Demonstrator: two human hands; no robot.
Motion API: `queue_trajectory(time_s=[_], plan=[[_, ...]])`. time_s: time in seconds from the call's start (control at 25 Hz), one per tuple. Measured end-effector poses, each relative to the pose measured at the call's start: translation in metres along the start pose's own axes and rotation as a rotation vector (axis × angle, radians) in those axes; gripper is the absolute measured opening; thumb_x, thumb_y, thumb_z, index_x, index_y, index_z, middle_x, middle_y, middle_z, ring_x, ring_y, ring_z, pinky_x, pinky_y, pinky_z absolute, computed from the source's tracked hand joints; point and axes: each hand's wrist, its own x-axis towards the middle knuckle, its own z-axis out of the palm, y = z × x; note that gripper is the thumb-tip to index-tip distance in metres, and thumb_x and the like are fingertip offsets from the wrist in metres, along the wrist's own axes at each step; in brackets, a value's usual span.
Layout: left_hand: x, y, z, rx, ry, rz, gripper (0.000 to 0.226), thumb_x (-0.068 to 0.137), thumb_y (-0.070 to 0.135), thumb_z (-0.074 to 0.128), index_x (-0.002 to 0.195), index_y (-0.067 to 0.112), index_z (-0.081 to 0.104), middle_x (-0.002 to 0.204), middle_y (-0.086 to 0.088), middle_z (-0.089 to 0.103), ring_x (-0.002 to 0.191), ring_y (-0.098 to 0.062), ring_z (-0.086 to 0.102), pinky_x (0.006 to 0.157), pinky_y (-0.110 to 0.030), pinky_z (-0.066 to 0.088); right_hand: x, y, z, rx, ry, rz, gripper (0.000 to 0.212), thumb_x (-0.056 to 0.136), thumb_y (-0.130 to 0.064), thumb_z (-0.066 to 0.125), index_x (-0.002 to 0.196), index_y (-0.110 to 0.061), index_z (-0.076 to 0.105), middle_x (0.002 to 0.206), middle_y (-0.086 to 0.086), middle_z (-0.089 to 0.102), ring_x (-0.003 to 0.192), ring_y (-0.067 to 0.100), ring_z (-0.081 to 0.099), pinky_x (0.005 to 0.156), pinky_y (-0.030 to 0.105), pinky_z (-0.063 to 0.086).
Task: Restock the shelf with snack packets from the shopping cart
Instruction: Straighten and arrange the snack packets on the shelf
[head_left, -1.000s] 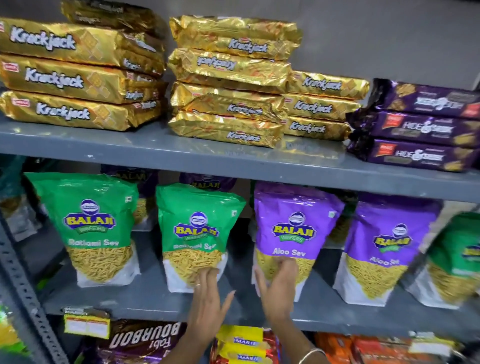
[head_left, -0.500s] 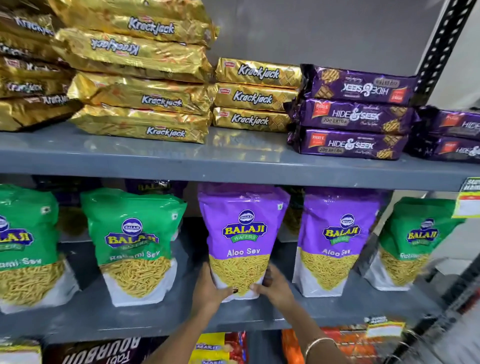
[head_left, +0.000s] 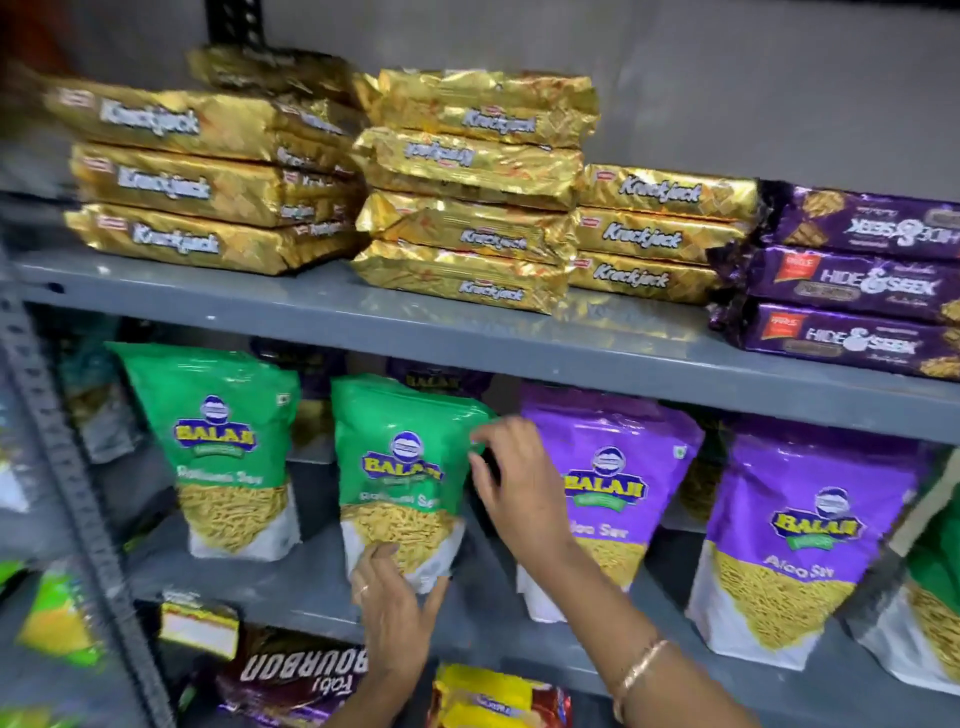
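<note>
A green Balaji Ratlami Sev packet (head_left: 400, 467) stands upright on the middle grey shelf (head_left: 291, 582). My left hand (head_left: 389, 608) presses its fingers against the packet's bottom front. My right hand (head_left: 514, 483) touches the packet's upper right edge, fingers spread. A second green packet (head_left: 228, 447) stands to its left. Two purple Balaji Aloo Sev packets (head_left: 618, 467) (head_left: 810, 525) stand to the right; my right wrist covers part of the nearer one. The shopping cart is out of sight.
The upper shelf (head_left: 467, 327) carries stacks of gold Krackjack packs (head_left: 467, 182) and purple Hide & Seek packs (head_left: 857, 280). Bourbon (head_left: 301, 675) and Marie biscuit packs (head_left: 498, 696) lie on the shelf below. A perforated metal upright (head_left: 67, 467) stands at the left.
Both hands left the purple Aloo Sev packet and shifted left onto the second green packet. The view swung back to the left.
</note>
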Motion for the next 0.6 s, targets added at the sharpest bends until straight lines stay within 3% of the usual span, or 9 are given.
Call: queue_trajectory(time_s=[0.08, 0.16, 0.28, 0.44, 0.6], plan=[[0.02, -0.017, -0.01, -0.085, -0.028, -0.218, 0.102, 0.039, 0.027, 0.092, 0.121, -0.005, 0.039, 0.121, -0.031, 0.051, 0.115, -0.04, 0.044, 0.096, -0.05, 0.04, 0.049, -0.031, 0.013, -0.202, -0.157, -0.078, 0.019, 0.083, -0.018, 0.046, 0.097, -0.012, 0.057, 0.092, 0.014, 0.066, 0.091, 0.027, 0.056, 0.076, 0.036, 0.048], [0.036, -0.024, -0.016, -0.207, -0.156, -0.376, 0.125, 0.036, 0.029, 0.092, 0.137, -0.003, 0.027, 0.139, -0.026, 0.039, 0.129, -0.04, 0.039, 0.106, -0.051, 0.037, 0.085, -0.045, 0.023, -0.307, -0.455, 0.121, 0.028, 0.09, -0.02, 0.04, 0.109, -0.006, 0.056, 0.111, 0.021, 0.065, 0.104, 0.036, 0.06, 0.085, 0.041, 0.049], [0.046, -0.025, -0.014, -0.218, -0.265, -0.371, 0.136, 0.04, 0.035, 0.09, 0.145, 0.006, 0.01, 0.148, -0.015, 0.032, 0.135, -0.031, 0.037, 0.11, -0.047, 0.034, 0.112, -0.044, 0.035, -0.277, -0.785, 0.382, 0.038, 0.094, -0.025, 0.036, 0.128, -0.014, 0.045, 0.141, 0.019, 0.045, 0.126, 0.035, 0.046, 0.102, 0.039, 0.04], [0.05, -0.033, -0.004, -0.22, -0.238, -0.387, 0.126, 0.041, 0.035, 0.088, 0.143, 0.012, 0.018, 0.142, -0.014, 0.042, 0.129, -0.031, 0.045, 0.106, -0.051, 0.037, 0.119, -0.039, 0.036, -0.156, -0.789, 0.452, 0.041, 0.096, -0.025, 0.031, 0.133, -0.01, 0.04, 0.147, 0.014, 0.037, 0.133, 0.03, 0.036, 0.108, 0.035, 0.03], [0.056, -0.04, 0.0, -0.225, -0.261, -0.4, 0.11, 0.047, 0.029, 0.088, 0.136, 0.013, 0.024, 0.133, -0.01, 0.052, 0.124, -0.03, 0.048, 0.108, -0.05, 0.03, 0.126, -0.033, 0.039, 0.008, -0.754, 0.54, 0.045, 0.094, -0.028, 0.04, 0.137, -0.013, 0.035, 0.151, 0.011, 0.031, 0.136, 0.027, 0.03, 0.111, 0.033, 0.022]])
